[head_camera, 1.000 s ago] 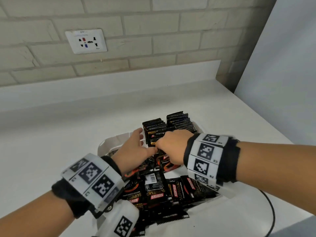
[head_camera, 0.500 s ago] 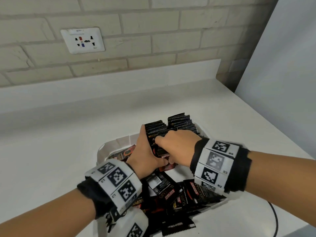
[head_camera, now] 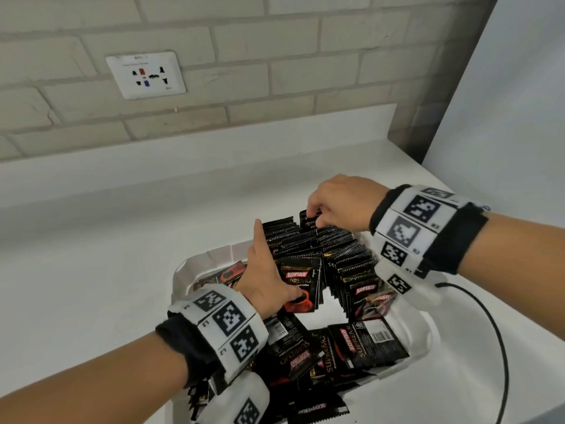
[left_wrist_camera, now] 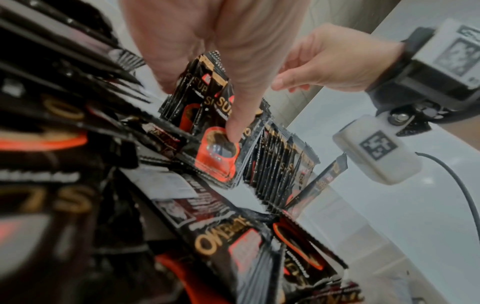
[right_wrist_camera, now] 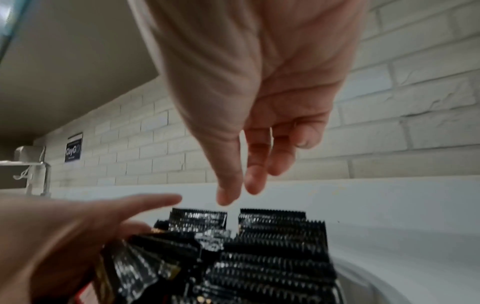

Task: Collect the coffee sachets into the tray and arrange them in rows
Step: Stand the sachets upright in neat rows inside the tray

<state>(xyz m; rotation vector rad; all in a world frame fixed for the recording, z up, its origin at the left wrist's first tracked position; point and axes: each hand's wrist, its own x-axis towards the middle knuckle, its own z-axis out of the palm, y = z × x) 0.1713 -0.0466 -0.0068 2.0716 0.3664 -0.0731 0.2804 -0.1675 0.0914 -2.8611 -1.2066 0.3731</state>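
Observation:
A white tray holds black Kopiko coffee sachets. Two rows stand upright at its back: a left row and a right row. Loose sachets lie flat in a heap at the tray's front. My left hand lies with straight fingers along the left row's outer side, and its thumb presses the front sachet. My right hand hovers over the far end of the rows. Its fingertips hang at the sachet tops with nothing between them.
The tray sits on a white counter against a brick wall with a socket plate. A grey panel closes the right side. A black cable loops right of the tray. One sachet hangs over the tray's front edge.
My left hand has moved from the loose heap to the left row's side. My right hand has gone from the rows' near end to their far end.

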